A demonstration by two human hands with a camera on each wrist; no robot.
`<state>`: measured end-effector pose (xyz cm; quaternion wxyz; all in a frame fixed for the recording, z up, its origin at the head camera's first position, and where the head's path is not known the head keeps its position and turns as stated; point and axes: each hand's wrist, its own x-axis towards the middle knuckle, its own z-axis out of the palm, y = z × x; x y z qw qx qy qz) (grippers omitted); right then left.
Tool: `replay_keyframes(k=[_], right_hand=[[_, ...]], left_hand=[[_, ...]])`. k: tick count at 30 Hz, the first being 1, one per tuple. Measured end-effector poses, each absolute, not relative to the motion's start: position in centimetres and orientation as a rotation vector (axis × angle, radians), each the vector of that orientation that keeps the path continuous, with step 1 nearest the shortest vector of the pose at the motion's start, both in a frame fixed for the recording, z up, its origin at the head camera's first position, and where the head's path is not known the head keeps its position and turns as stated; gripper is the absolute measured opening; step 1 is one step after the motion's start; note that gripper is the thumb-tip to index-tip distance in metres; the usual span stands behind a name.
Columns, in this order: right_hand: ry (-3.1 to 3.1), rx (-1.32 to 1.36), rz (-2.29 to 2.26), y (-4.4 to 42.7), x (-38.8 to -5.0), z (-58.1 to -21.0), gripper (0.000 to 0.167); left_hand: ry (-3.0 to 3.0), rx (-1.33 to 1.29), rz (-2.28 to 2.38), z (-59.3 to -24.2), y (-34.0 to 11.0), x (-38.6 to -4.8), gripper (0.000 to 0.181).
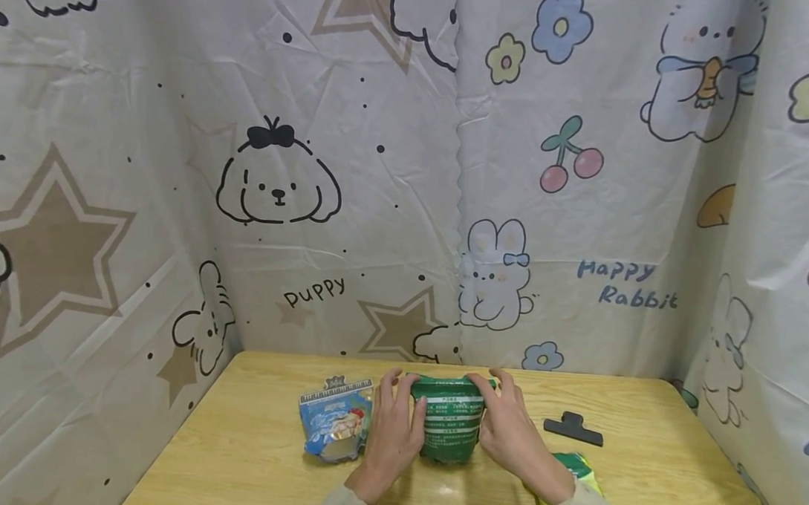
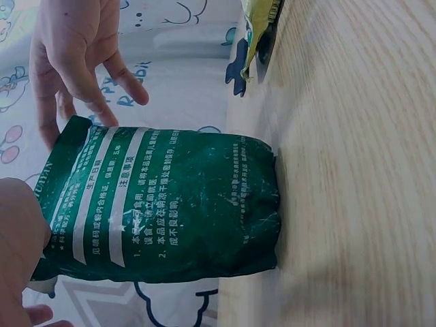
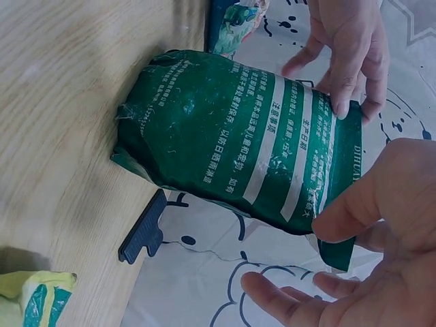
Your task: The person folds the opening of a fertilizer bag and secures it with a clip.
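A green bag (image 1: pixel 450 429) with white printed lines stands upright on the table, its top edge folded over. My left hand (image 1: pixel 394 434) pinches the bag's upper left corner; in the left wrist view its thumb side (image 2: pixel 20 238) covers that corner. At the upper right corner, my right hand (image 1: pixel 512 431) pinches the edge, thumb in front and a finger behind, as the right wrist view shows. That hand's other fingers (image 3: pixel 286 300) spread loosely away from the bag. What lies behind the bag is hidden.
Left of my left hand, a blue bag (image 1: pixel 334 428) has a metal ruler-like clip (image 1: pixel 336 390) across its top. A black clip (image 1: pixel 574 428) lies to the right. Below it, a yellow-green bag (image 1: pixel 580 470) is partly covered by my right forearm. Printed curtains surround the wooden table (image 1: pixel 237 455).
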<state>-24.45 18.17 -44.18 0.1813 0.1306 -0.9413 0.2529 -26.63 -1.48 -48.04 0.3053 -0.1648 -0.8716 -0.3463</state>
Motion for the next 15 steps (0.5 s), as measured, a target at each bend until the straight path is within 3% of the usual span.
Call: replay_keyframes(k=[7,15], right_hand=[[-2.636,0.399,0.716,18.07,-24.59,-44.13,0.057],[-2.582,0.416,0.694,17.73,-24.74,-44.19,0.034]], left_hand=[[-2.249,-0.45,-0.722,-47.79,-1.37,-26.88,0.021],[-2.279,-0.412,-0.585,-47.77,-1.15,-26.83,0.02]])
